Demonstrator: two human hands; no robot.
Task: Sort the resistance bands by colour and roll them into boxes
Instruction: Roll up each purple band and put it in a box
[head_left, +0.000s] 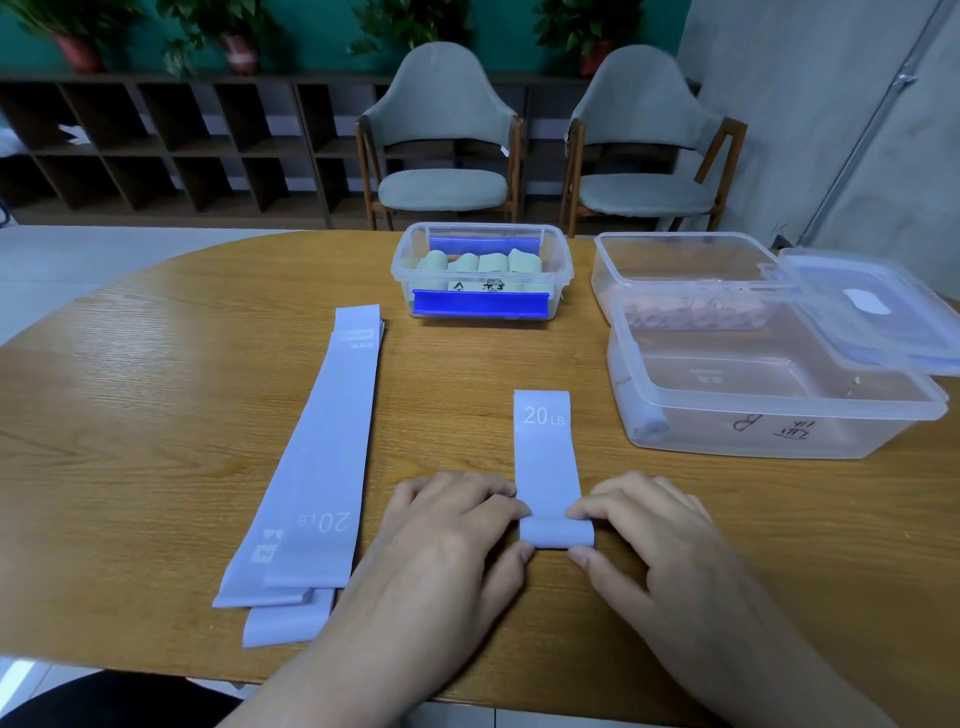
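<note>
Left hand (447, 530) and right hand (644, 525) pinching one half-rolled blue band (548, 467), three clear boxes (769, 410), four green rolls (480, 261)

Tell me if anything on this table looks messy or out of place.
Only the stack of flat blue bands: its near ends fan out unevenly. A loose lid leans on the clear boxes at the right. Both hands roll the blue band squarely.

Office lounge: chairs (444, 140), cubby shelving (171, 145)

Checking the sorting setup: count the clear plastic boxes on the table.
3: the box of green rolls far centre, the box of pink rolls far right, and the box marked B near right.
</note>
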